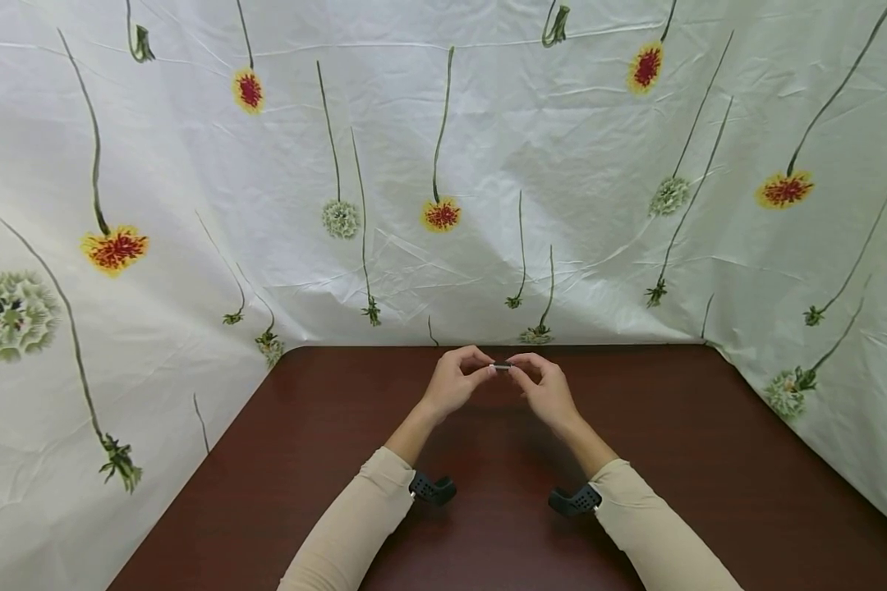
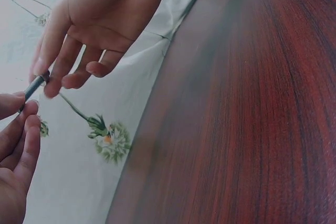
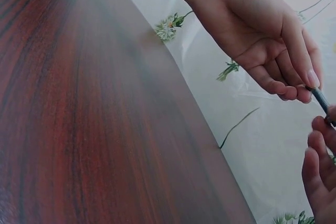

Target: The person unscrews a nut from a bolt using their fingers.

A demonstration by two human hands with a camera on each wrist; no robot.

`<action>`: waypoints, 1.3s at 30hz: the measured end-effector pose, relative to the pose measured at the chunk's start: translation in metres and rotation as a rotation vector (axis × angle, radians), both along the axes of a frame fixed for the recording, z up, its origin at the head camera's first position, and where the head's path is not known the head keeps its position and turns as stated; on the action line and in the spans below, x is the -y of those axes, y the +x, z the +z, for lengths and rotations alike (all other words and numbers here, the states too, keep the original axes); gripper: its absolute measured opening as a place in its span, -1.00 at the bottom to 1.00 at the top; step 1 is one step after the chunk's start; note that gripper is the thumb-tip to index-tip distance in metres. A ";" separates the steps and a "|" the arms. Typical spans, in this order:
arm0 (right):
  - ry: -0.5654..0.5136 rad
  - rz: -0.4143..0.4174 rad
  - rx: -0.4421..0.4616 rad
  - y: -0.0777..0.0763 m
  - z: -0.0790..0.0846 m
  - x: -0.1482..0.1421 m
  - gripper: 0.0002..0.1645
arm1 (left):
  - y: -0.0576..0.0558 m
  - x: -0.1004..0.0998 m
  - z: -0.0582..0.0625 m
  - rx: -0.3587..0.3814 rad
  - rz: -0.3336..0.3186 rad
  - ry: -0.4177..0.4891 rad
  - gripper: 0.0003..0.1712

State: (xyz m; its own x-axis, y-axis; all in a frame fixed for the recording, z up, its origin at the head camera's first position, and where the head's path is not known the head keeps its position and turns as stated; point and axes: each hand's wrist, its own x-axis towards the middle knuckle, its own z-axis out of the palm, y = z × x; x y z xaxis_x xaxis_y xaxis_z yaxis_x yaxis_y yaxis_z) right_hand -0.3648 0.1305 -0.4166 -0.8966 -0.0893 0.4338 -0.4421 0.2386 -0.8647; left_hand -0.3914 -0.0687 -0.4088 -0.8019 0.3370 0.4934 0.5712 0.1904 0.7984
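A short threaded metal bolt (image 1: 502, 367) is held between both hands above the far part of the table. My left hand (image 1: 451, 384) pinches one end between thumb and fingertips. The other end is pinched by my right hand (image 1: 550, 398). In the left wrist view the bolt (image 2: 34, 86) shows grey threads and a darker piece at the right hand's end; whether that is a head or a nut I cannot tell. Both ends of the bolt (image 3: 321, 99) are partly hidden by fingers in the right wrist view. The right hand's other fingers (image 2: 79, 80) curl loosely below.
The dark reddish-brown table (image 1: 325, 427) spans the space under the arms. Behind it and at both sides hangs a white cloth (image 1: 384, 148) printed with flowers. Dark bands (image 1: 432, 488) sit on both wrists, over beige sleeves.
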 end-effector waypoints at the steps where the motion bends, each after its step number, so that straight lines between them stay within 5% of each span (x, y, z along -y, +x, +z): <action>1: -0.003 0.009 -0.004 0.000 0.000 0.000 -0.73 | 0.000 0.000 0.000 0.000 0.002 0.000 -0.92; 6: -0.039 0.053 -0.007 0.001 0.000 0.000 -0.61 | -0.001 0.000 -0.001 0.001 -0.004 0.008 -0.92; 17: -0.002 0.049 -0.016 0.001 0.000 -0.001 -0.67 | -0.002 0.000 -0.003 0.011 -0.008 0.006 -0.92; 21: -0.011 0.056 -0.001 0.015 0.014 0.003 -0.59 | -0.002 0.000 -0.003 0.014 -0.004 0.016 -0.92; 28: -0.008 0.018 -0.012 0.031 0.031 0.005 -0.78 | -0.002 0.000 -0.002 0.016 0.003 0.011 -0.92; 33: -0.032 0.073 -0.022 0.021 0.019 0.003 -0.62 | -0.002 0.000 -0.002 0.018 0.010 0.015 -0.91; 39: -0.046 0.017 0.009 0.000 -0.003 0.001 -0.66 | -0.001 0.000 -0.001 0.017 0.005 0.013 -0.92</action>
